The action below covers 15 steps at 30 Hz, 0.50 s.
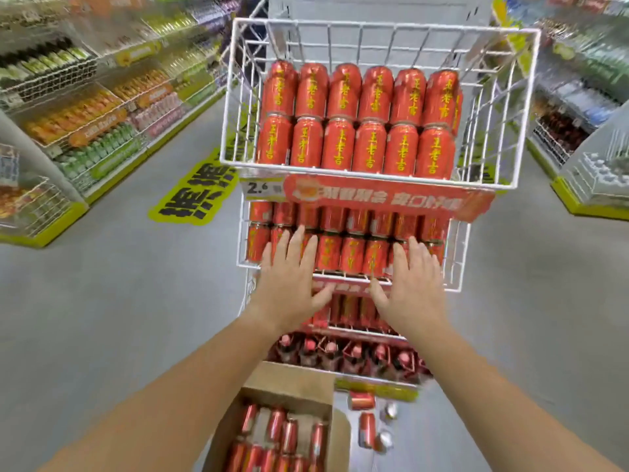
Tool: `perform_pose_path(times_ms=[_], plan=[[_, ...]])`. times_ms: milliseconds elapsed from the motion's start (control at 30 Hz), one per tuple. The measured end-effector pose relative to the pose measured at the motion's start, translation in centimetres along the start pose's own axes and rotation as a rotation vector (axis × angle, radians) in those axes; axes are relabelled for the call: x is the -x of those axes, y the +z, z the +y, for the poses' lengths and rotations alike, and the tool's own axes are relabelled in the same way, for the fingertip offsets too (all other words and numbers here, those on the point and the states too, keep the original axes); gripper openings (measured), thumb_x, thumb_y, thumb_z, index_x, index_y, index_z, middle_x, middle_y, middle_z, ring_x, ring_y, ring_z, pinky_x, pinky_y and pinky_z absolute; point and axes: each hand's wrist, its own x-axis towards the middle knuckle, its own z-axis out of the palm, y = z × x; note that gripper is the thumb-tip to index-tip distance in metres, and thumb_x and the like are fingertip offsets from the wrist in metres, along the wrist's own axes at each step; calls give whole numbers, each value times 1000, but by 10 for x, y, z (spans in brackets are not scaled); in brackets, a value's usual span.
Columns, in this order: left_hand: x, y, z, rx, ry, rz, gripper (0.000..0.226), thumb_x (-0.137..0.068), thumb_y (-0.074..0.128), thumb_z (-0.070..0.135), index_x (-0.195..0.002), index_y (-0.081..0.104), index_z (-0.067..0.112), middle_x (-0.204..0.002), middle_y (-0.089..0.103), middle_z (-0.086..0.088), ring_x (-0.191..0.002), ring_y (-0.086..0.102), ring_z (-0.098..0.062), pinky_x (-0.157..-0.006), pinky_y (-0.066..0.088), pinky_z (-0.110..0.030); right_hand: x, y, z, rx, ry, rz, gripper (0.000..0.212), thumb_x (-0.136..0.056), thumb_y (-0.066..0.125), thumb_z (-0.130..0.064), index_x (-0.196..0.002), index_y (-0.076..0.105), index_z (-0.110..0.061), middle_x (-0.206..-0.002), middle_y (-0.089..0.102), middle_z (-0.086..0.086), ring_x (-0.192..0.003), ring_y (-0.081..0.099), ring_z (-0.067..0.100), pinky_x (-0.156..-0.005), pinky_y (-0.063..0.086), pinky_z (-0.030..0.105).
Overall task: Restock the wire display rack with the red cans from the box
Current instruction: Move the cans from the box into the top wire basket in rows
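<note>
Both hands empty, fingers spread wide. Left hand and right hand hang above the box and beyond it, before the rack. Whether they touch wire, I can't tell. Cans lie on their sides in the box, long axis pointing away from me. The box sits under my left forearm, so I judge the left hand nearer; the right is off to the box's right. Loose cans lie just right of the box. Next reach: down and back.
</note>
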Motion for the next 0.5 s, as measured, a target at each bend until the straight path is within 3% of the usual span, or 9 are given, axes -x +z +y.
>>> perform_pose_path(times_ms=[233, 367, 500], plan=[[62, 85, -25, -52, -55, -142, 92, -87, 39, 69, -152, 39, 5, -158, 37, -22, -143, 36, -42, -114, 32, -60, 63, 94, 12, 22, -24, -246, 76, -84, 63, -45, -142, 45, 1, -151, 40, 27, -139, 37, 44, -116, 29, 57], [97, 138, -41, -65, -77, -292, 97, -85, 26, 72, -156, 31, 6, -162, 29, -21, -148, 28, -41, -118, 27, -60, 103, 147, 3, 32, -28, -410, 79, -89, 57, -50, -149, 37, -2, -157, 33, 24, -145, 29, 41, -121, 23, 53], [130, 208, -62, -26, -59, -406, 98, -83, 38, 71, -158, 27, 9, -163, 27, -20, -149, 26, -41, -118, 26, -59, 145, 208, -11, 38, -18, -541, 83, -89, 55, -51, -152, 33, -2, -158, 30, 24, -146, 27, 41, -121, 21, 53]])
